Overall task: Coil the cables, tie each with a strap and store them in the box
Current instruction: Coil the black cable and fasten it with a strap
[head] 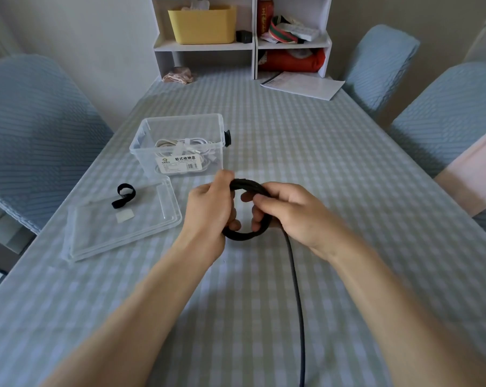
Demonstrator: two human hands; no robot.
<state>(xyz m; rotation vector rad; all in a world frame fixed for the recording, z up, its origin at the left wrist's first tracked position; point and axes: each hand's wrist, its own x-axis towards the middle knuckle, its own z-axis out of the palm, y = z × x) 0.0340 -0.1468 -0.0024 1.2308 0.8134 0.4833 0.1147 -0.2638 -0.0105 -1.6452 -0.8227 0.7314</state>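
Over checked tablecloth (347,191) — both hands' fingers (260,202) curl tight round black cable coil (243,236)

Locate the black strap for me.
The black strap lies looped on the clear plastic lid, left of the left hand, in front of the clear box.

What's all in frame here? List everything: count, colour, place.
black cable coil: 1, black, held above table centre, loose tail trailing toward camera
clear plastic storage box: 1, transparent, left of centre, open
white coiled cables: several, white, inside box
clear plastic lid: 1, transparent, on table, near side of box
black strap: 1, black, on lid
checked tablecloth: 1, pale blue-green
blue covered chairs: 3, around table
white shelf unit: 1, far end
yellow bin: 1, on shelf
white paper: 1, far right
left hand: grips coil
right hand: grips coil
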